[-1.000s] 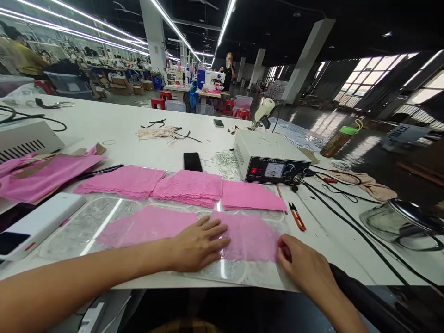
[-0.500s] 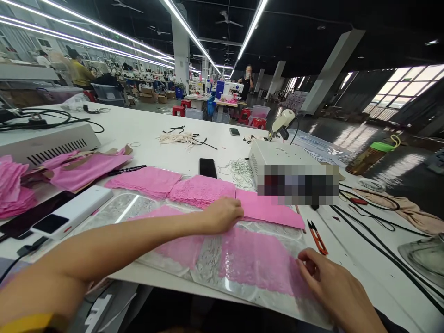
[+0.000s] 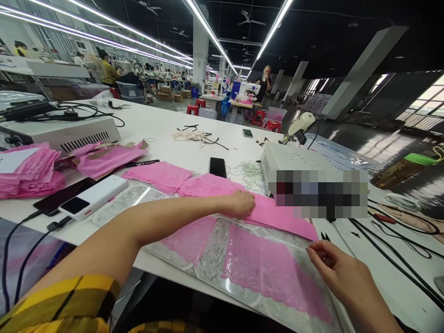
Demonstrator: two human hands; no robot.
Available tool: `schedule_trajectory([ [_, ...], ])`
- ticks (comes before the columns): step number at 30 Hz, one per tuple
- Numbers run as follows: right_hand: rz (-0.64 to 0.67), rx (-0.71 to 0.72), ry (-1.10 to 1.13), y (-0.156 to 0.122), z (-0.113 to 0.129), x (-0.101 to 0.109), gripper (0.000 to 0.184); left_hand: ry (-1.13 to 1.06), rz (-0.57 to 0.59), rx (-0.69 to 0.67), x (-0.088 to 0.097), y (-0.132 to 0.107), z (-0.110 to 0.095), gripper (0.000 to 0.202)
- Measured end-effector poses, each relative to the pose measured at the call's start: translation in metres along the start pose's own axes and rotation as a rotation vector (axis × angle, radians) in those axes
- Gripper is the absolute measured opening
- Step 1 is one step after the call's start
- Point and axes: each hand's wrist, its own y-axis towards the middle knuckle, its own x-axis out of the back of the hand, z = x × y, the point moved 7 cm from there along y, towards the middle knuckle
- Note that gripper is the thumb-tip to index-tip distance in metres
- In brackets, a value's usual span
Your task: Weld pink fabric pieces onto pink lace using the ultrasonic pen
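My left hand (image 3: 239,204) reaches across with its fingers curled closed on the left end of a flat pink fabric piece (image 3: 280,215); the fingertips are partly hidden. Beside it lie two stacks of pink lace fabric (image 3: 157,175). My right hand (image 3: 342,268) is near the right corner of that flat piece, thumb and forefinger pinched together. Whatever may be between them is too small to see. In front of me, a clear plastic sheet (image 3: 208,247) holds pink lace panels (image 3: 263,263) showing through it.
A black phone (image 3: 218,167), tangled thread (image 3: 251,175) and a grey machine box (image 3: 294,162) stand behind the fabric. At left are a white power bank (image 3: 93,196) and a pink fabric pile (image 3: 34,171). Black cables (image 3: 391,263) run along the right.
The view has turned left. My right hand has moved up from the clear sheet's right side toward the flat pink piece's corner, covering most of the thread snips. My left hand stays at the fabric.
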Motion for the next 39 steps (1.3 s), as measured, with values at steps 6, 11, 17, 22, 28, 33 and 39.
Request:
schedule_trajectory([
  [6,0.018,0.052,0.060,0.019,0.007,-0.003,0.029,0.061,0.019,-0.019,0.000,0.003,-0.002,0.032],
  [11,0.070,0.067,0.076,0.032,0.005,-0.016,0.034,0.087,-0.006,-0.034,-0.003,0.000,-0.006,0.031],
  [17,0.011,0.127,0.137,0.030,0.019,-0.018,0.034,0.050,-0.027,-0.040,0.000,0.000,-0.006,0.033],
  [22,-0.013,0.171,0.149,0.030,0.034,-0.018,0.034,-0.010,-0.019,-0.011,0.014,0.005,0.004,0.034],
  [28,-0.077,0.272,0.125,0.039,0.055,-0.034,0.032,-0.043,-0.006,-0.014,0.027,0.006,0.004,0.034],
  [33,-0.141,0.390,0.104,0.047,0.064,-0.048,0.028,-0.037,0.012,-0.007,0.027,0.003,0.002,0.033],
  [39,-0.221,0.546,0.106,0.041,0.090,-0.055,0.012,-0.044,0.038,0.011,0.025,0.005,0.004,0.034],
])
